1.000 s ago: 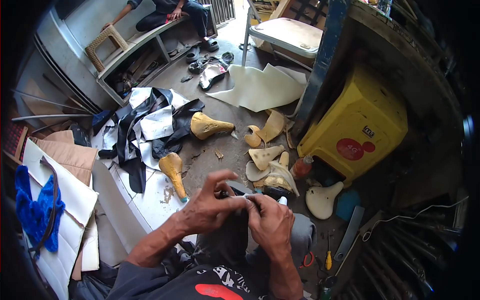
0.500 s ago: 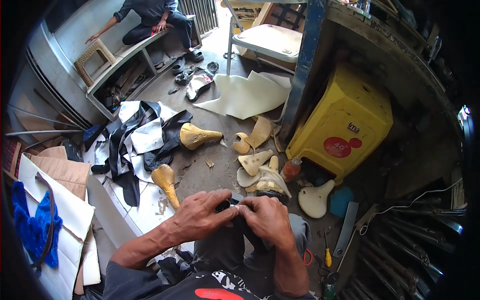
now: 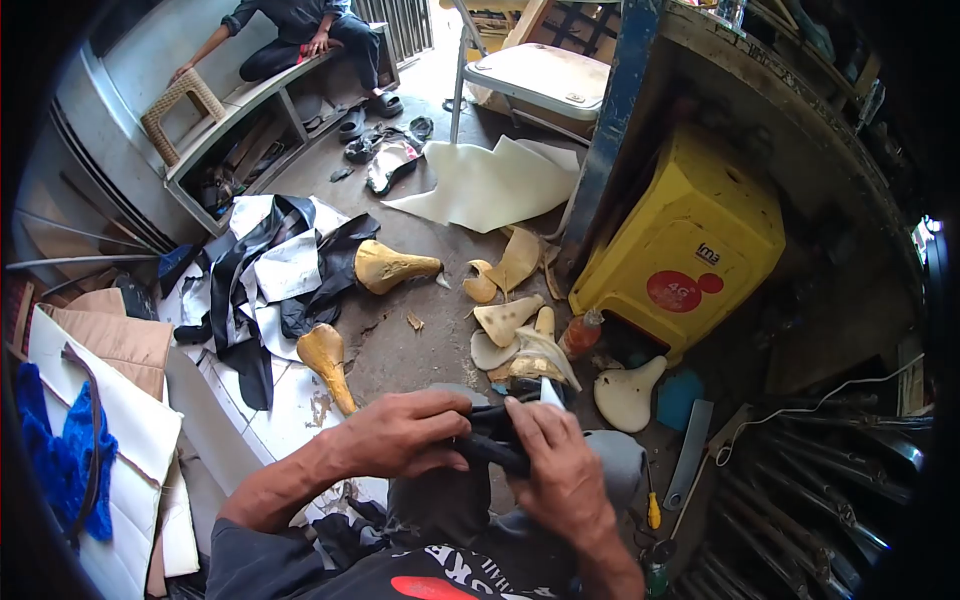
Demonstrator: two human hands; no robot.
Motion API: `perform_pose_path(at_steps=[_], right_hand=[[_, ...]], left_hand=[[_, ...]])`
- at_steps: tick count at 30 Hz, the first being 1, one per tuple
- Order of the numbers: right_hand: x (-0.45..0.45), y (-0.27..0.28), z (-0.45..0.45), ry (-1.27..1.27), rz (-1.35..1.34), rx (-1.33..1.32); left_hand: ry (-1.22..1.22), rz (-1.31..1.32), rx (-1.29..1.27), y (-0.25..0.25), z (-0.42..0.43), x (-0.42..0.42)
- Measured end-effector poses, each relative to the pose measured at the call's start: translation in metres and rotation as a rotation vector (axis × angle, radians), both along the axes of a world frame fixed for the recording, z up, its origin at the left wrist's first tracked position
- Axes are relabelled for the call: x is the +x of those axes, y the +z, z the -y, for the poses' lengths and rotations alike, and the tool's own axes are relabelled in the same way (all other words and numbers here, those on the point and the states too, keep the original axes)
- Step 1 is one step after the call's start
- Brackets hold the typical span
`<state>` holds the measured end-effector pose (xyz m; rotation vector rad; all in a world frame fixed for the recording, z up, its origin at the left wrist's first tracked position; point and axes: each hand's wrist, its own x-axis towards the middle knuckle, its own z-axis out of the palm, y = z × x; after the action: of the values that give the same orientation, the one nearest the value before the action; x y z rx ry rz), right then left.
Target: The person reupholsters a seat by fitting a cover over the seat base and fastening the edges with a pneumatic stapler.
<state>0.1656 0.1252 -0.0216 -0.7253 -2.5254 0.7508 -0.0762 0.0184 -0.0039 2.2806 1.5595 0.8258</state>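
My left hand (image 3: 412,432) is closed on one side of a folded piece of black, leather-like material (image 3: 490,450). The other side of it is gripped by my right hand (image 3: 555,455). A pale, pointed sliver (image 3: 551,393) shows beside the right fingers; whether it is a blade or the material's light backing, I cannot tell. Just beyond my hands, a bicycle saddle (image 3: 540,362) with a torn cream covering lies on the floor. A yellowed saddle-shaped piece (image 3: 325,360) is nearest my left hand, and a cream saddle-shaped piece (image 3: 625,395) lies to the right.
Black and white material scraps (image 3: 285,265) are heaped at left, near cardboard (image 3: 120,345) and blue plush (image 3: 85,450). To the right stand a yellow plastic stool (image 3: 690,240) and a bottle (image 3: 581,333). A screwdriver (image 3: 654,508) lies near metal tubes (image 3: 800,500). Another person (image 3: 300,30) sits on a bench.
The black material has been turned, so more of it shows between my hands. My right hand has shifted slightly down and right, with its fingers over the material. The view has moved slightly.
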Motion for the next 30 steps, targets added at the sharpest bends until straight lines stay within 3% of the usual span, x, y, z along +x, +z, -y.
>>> perform_pose_path(at_steps=[2, 4, 7, 8, 10, 12, 14, 15, 17, 19, 23, 26, 28, 29, 30], right_hand=[[0.000, 0.006, -0.023, 0.197, 0.046, 0.112], [-0.004, 0.007, -0.036, 0.230, 0.046, 0.207], [-0.004, 0.005, -0.050, 0.086, 0.028, 0.450], [0.003, 0.010, -0.049, -0.046, 0.016, 0.410], [0.030, -0.002, -0.049, -0.260, -0.248, 0.290], [0.078, -0.038, -0.031, -0.632, -0.295, 0.045], [0.155, -0.114, -0.002, -0.856, -0.047, -0.259], [0.195, -0.164, 0.024, -0.912, 0.209, -0.245], [0.258, -0.238, 0.093, -1.032, 0.704, -0.593], [0.280, -0.279, 0.158, -1.035, 0.771, -0.700], [0.269, -0.300, 0.203, -1.213, 0.713, -0.625], [0.261, -0.299, 0.201, -1.365, 0.727, -0.753], [0.274, -0.328, 0.218, -1.512, 0.600, -0.556], [0.299, -0.351, 0.225, -1.302, 0.674, -0.505], [0.297, -0.336, 0.214, -1.307, 0.679, -0.502]], left_hand=[[-0.045, 0.159, -0.128, -0.003, 0.003, -0.006], [-0.029, 0.185, -0.101, -0.011, 0.009, -0.001], [0.104, 0.184, 0.257, -0.036, 0.000, 0.018], [0.095, 0.195, 0.266, -0.036, -0.005, 0.031], [0.151, 0.109, 0.397, -0.026, -0.016, 0.060], [0.055, 0.029, 0.425, -0.029, -0.026, 0.081], [-0.072, -0.176, 0.405, -0.039, -0.040, 0.097], [-0.093, -0.159, 0.423, -0.049, -0.048, 0.099], [-0.128, -0.160, 0.421, -0.052, -0.056, 0.099], [-0.147, -0.190, 0.426, -0.053, -0.059, 0.098], [-0.167, -0.255, 0.458, -0.059, -0.060, 0.100], [-0.134, -0.281, 0.456, -0.064, -0.056, 0.100], [-0.126, -0.319, 0.473, -0.068, -0.054, 0.095], [-0.113, -0.354, 0.472, -0.070, -0.052, 0.094], [-0.115, -0.347, 0.473, -0.072, -0.051, 0.092]])
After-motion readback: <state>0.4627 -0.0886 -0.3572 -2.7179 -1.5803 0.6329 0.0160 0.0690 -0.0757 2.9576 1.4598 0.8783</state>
